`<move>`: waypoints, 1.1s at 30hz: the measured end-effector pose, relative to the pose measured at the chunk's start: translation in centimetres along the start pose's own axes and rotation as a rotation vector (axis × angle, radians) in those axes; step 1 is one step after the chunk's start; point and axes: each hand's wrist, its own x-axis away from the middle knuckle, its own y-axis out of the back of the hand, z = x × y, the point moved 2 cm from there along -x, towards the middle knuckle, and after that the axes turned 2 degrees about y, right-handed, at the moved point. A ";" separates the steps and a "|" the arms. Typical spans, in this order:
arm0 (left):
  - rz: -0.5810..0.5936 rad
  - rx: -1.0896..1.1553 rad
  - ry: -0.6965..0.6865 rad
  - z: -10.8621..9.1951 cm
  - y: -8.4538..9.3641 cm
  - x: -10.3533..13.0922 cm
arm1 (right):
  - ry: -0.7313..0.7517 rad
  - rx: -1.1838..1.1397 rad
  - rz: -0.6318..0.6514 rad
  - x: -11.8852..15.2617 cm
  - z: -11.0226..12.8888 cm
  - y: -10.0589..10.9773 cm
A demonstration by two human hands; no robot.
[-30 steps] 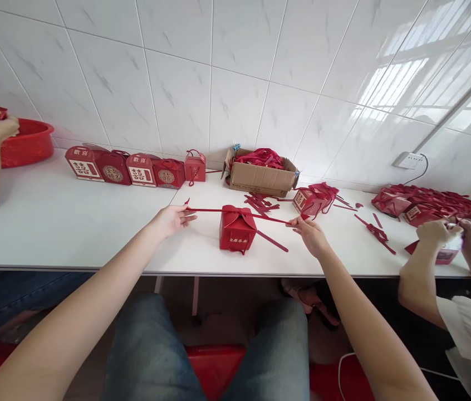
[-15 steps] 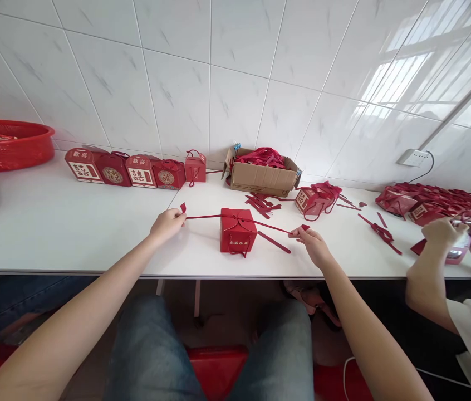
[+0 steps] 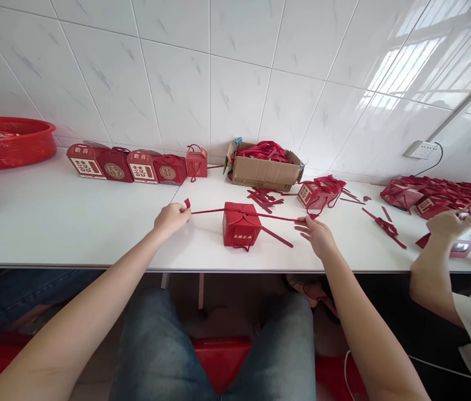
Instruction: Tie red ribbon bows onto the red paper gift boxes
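Observation:
A small red gift box (image 3: 240, 227) with light lettering stands on the white table in front of me, its top flaps folded together. A thin red ribbon (image 3: 208, 211) crosses the top through a knot in the middle and is stretched taut to both sides. My left hand (image 3: 171, 218) pinches one end between thumb and finger, the tip poking up. On the other side my right hand (image 3: 318, 234) grips the opposite end, its lower fingers spread. A red cord handle hangs at the box's front, and a loose red strip (image 3: 277, 236) lies beside it.
Several red boxes (image 3: 127, 166) line the wall at left, near a red plastic basin (image 3: 14, 145). A cardboard box (image 3: 264, 171) holds red ribbons, with loose strips before it. More red boxes (image 3: 440, 197) are at right, near a co-worker's hands (image 3: 452, 231).
The ribbon stays stretched between my hands, and the right hand's lower fingers have spread. At far left, another person's hand has left the basin. The view has shifted slightly.

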 end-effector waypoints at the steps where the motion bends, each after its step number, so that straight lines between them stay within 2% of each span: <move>1: -0.003 -0.007 0.005 -0.2 -0.1 0.2 | -0.012 0.038 -0.034 -0.1 0.2 -0.3; 3: -0.032 -0.016 0.009 -1.1 -0.1 1.0 | -0.002 0.103 -0.150 -0.2 0.9 -0.8; 4: -0.059 -0.016 -0.021 -1.8 -0.1 1.5 | 0.054 0.138 -0.212 -0.1 1.5 -1.1; 5: -0.087 -0.014 -0.073 -2.6 -0.1 2.0 | 0.141 0.178 -0.246 0.0 2.3 -1.6; 6: -0.115 -0.010 -0.192 -3.7 -0.2 2.6 | 0.256 0.225 -0.228 0.2 3.1 -2.2; 7: -0.127 -0.004 -0.332 -4.7 -0.3 3.2 | 0.374 0.264 -0.127 0.5 4.0 -3.0; 9: -0.020 0.063 -0.539 -6.5 -1.2 4.0 | 0.486 0.300 0.289 1.1 5.4 -5.0; 11: 0.156 0.205 -0.538 -7.2 -2.5 4.1 | 0.473 0.312 0.664 1.6 6.1 -6.8; 12: 0.221 0.276 -0.482 -7.3 -3.3 4.0 | 0.468 0.326 0.763 1.6 6.3 -7.6; 13: 0.267 0.331 -0.419 -7.1 -4.0 3.8 | 0.467 0.344 0.805 1.5 6.4 -8.1; 15: 0.316 0.391 -0.336 -6.5 -5.4 3.5 | 0.469 0.394 0.809 1.0 6.3 -9.0; 18: 0.346 0.415 -0.321 -5.8 -6.5 3.5 | 0.479 0.446 0.789 0.2 5.7 -9.7; 27: 0.385 0.443 -0.304 -6.0 -6.2 4.1 | 0.473 0.387 0.678 0.5 5.3 -9.7; 31: 0.424 0.459 -0.294 -6.0 -6.4 4.2 | 0.438 0.347 0.691 1.1 5.2 -9.6; 33: 0.394 0.476 -0.295 -5.9 -6.6 4.2 | 0.412 0.319 0.691 1.3 5.1 -9.6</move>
